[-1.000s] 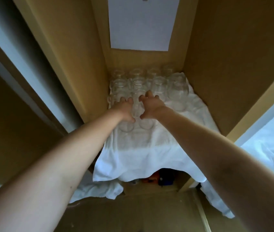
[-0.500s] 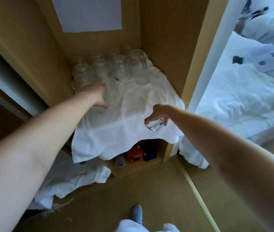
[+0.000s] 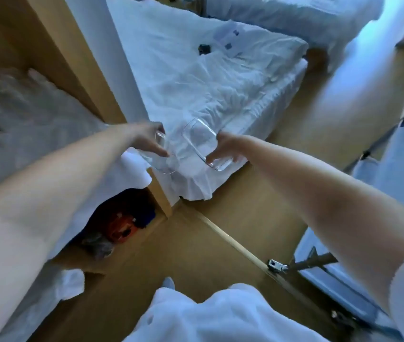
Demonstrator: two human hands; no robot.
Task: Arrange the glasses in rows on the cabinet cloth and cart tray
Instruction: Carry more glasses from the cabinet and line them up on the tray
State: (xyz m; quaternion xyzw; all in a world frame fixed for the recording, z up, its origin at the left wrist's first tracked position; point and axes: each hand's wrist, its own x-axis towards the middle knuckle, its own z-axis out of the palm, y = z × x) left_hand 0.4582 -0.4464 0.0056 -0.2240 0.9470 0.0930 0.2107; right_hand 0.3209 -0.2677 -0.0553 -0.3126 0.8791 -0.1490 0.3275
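Bed point(image 3: 196, 70) now behind glass point(image 3: 167, 165) in left hand point(image 3: 146, 139), glass point(image 3: 199, 139) in right hand point(image 3: 223, 150).

My left hand point(image 3: 146, 140) grips the left glass point(image 3: 164, 161) from above. My right hand point(image 3: 224, 150) grips the right glass point(image 3: 199, 139), which is tilted. Both glasses are in the air, side by side and apart, in front of the bed point(image 3: 208, 77), just right of the cloth point(image 3: 35, 124). The view is blurred.
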